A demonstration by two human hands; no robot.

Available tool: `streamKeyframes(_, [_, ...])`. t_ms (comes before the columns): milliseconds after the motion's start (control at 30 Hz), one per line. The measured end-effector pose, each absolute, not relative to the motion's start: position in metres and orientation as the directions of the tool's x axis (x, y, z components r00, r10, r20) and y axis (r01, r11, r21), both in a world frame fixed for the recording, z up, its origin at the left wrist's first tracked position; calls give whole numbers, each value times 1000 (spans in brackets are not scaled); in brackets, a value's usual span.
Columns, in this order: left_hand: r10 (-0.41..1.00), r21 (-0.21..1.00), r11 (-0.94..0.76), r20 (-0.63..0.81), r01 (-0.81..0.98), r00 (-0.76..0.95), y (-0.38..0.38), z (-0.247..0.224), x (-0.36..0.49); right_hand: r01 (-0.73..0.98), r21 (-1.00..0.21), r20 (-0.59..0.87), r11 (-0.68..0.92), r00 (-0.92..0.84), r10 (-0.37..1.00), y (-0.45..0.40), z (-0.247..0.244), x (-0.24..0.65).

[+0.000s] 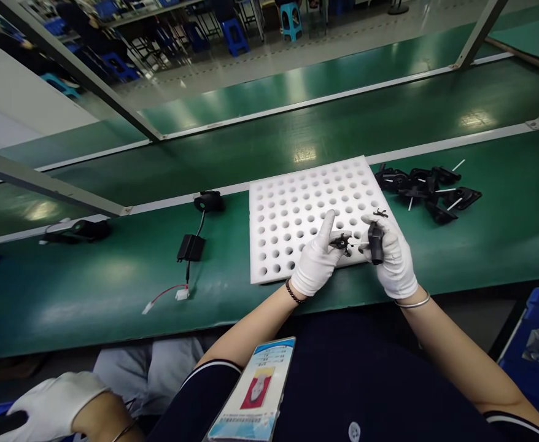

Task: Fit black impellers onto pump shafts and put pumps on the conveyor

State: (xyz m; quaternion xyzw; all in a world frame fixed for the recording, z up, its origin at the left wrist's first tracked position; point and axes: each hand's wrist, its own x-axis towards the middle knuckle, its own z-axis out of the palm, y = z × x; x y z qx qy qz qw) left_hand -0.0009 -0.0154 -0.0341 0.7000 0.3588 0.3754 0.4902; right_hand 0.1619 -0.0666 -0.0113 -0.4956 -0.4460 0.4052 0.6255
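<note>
The person sits at the near edge of the green surface [113, 276], both white-gloved hands raised just above the near right corner of a white foam tray [297, 209] full of round holes. The left hand [318, 258] pinches a small black impeller-like part [342, 241] between thumb and fingers, index finger pointing up. The right hand [391, 255] is clenched around a small black motor body [375, 242], held upright. The two pieces sit almost touching, with a thin shaft seeming to bridge them. Another tiny black piece [380, 213] lies on the tray just beyond the right hand.

The step in hand looks like fitting the small part onto the motor's shaft. The next move probably calls for lining up hole and shaft squarely and pressing gently along the axis, since a tilt could bend the pin.

Toward the right far edge lies a heap of black housings with white pins [428, 187]. Left of the tray rests a black box with wires and a white plug [190, 248]. A co-worker's gloved hand [55, 405] shows at the near left corner.
</note>
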Motion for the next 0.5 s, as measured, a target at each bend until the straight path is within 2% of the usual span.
streamKeyframes(100, [826,903,-400,283,154,487,-14,-34,-1,215,-936,327,277,250,911,-65,-18,163])
streamKeyframes(167, [788,854,-490,349,174,507,-14,-32,-2,328,-894,389,304,235,891,-64,-23,164])
streamKeyframes(367, [662,721,-658,415,219,625,-11,-26,-8,367,-892,356,265,207,911,-61,-24,172])
streamKeyframes(500, [597,699,-689,397,191,697,-11,-20,-9,535,-797,378,281,78,923,-59,-21,174])
